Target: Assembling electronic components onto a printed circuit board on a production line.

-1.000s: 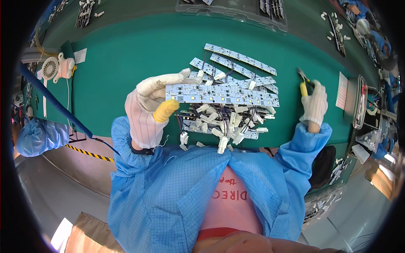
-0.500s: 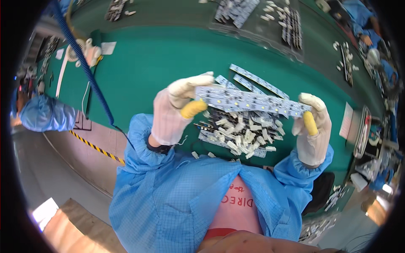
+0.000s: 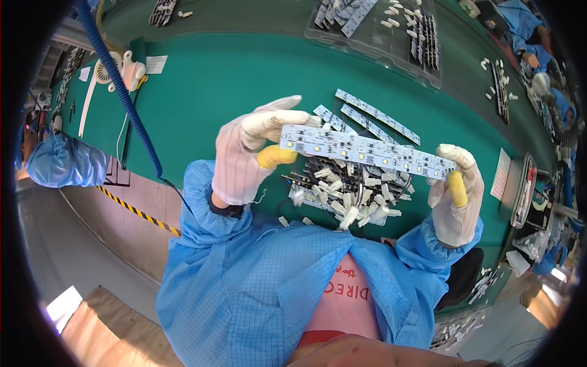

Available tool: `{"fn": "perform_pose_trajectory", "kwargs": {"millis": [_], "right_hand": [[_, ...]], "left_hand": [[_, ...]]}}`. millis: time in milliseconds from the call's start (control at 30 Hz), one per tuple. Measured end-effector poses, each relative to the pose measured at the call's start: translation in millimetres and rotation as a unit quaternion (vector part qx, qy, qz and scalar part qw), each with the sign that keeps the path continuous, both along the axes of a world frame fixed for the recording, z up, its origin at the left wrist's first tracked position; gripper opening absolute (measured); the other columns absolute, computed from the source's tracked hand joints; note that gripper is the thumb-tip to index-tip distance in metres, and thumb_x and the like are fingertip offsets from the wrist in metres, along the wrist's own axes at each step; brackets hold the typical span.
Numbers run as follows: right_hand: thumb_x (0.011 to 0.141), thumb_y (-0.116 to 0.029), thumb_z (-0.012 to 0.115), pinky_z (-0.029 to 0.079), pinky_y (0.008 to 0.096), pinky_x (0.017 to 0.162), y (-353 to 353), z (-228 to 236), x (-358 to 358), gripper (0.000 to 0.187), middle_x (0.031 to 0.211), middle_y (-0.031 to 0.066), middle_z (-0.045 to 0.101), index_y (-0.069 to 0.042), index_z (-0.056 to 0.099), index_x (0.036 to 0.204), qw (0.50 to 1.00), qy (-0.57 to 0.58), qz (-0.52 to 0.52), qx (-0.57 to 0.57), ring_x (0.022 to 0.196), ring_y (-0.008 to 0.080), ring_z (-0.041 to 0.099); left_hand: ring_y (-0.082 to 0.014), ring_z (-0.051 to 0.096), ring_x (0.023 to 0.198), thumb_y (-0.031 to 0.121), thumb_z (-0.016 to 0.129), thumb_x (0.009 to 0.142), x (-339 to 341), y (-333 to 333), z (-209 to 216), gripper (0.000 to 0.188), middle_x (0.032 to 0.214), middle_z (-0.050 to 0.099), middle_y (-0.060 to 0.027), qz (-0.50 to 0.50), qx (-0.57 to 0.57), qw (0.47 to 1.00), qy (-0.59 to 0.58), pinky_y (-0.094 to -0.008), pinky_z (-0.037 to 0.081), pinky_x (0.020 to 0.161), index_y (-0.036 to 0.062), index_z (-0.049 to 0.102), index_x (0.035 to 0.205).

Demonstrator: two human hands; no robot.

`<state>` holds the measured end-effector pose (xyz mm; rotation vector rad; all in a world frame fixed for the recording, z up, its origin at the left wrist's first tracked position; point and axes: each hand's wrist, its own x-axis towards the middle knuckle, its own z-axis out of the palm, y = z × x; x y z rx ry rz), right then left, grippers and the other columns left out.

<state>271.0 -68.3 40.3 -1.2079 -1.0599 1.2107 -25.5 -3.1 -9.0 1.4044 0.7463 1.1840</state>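
The fingers (image 3: 275,122) of the left hand (image 3: 247,156) pinch one end of a long white light strip (image 3: 367,151). The thumb with its yellow tip presses up from under the strip and the other fingers lie on top. The fingers of the right hand (image 3: 455,192) pinch the other end the same way, with a yellow-tipped thumb on the near side. Both hands wear white gloves, and the sleeves are blue.

The light strip is held flat in the air above the green desk (image 3: 208,92). It has rows of small square lights on it. Right under the strip sits a pile of small white plugs and dark parts (image 3: 348,192). Just behind the strip, more light strips (image 3: 379,116) lie flat on the desk. Farther behind the strip, a clear tray (image 3: 373,24) holds more strips and parts. Far to the left of the strip, a blue curly hose (image 3: 122,92) runs across the desk, and a small white fan (image 3: 122,70) sits near it.
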Motion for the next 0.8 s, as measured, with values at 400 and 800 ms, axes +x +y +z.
{"fn": "perform_pose_trajectory", "kwargs": {"millis": [400, 800], "right_hand": [[0.083, -0.034, 0.069, 0.035, 0.0183, 0.052, -4.7, 8.6, -10.8, 0.048, 0.074, 0.0032, 0.057, 0.001, 0.055, 0.112, 1.000, -0.024, 0.005, -0.012, 0.054, 0.0059, 0.047], [0.089, -0.032, 0.063, 0.040, 0.0206, 0.056, -7.0, 11.2, 2.9, 0.042, 0.084, 0.0056, 0.060, -0.002, 0.055, 0.117, 0.994, 0.036, 0.100, -0.002, 0.061, 0.0077, 0.051]], "left_hand": [[-0.0254, 0.062, 0.102, 0.011, 0.066, 0.082, -0.7, -3.2, -0.7, 0.039, 0.109, 0.064, -0.0219, 0.076, 0.000, 0.997, 0.007, -0.0346, 0.047, 0.093, -0.0050, 0.057, 0.116], [-0.0174, 0.061, 0.100, 0.037, 0.054, 0.092, 1.9, 13.7, -3.7, 0.045, 0.107, 0.066, -0.0143, 0.078, -0.009, 0.976, 0.204, -0.0284, 0.046, 0.090, -0.0022, 0.060, 0.113]]}}
